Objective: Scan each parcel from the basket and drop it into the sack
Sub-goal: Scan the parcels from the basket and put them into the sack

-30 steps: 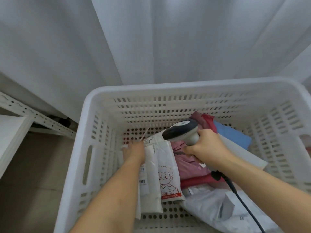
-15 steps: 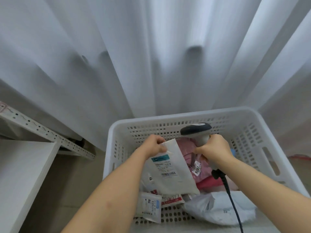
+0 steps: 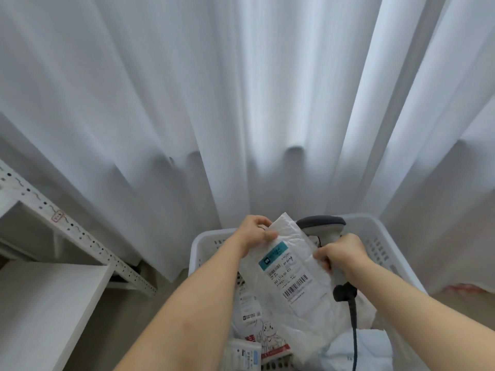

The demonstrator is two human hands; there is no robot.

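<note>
My left hand grips the top corner of a white parcel, lifted above the white perforated basket. The parcel's label with a teal stripe and barcode faces me. My right hand holds a grey handheld scanner by its handle, just behind the parcel's right edge, and its fingers touch that edge. The scanner's black cable hangs down into the basket. Several other parcels lie in the basket, one with a cartoon print. No sack is in view.
White curtains hang right behind the basket. A white metal shelf rack stands at the left, with a perforated upright. Beige floor shows between the rack and the basket.
The left hand has raised the white parcel from inside the basket to above its rim, label toward me. The right hand with the scanner rose too and now touches the parcel's edge. The view tilted upward.
</note>
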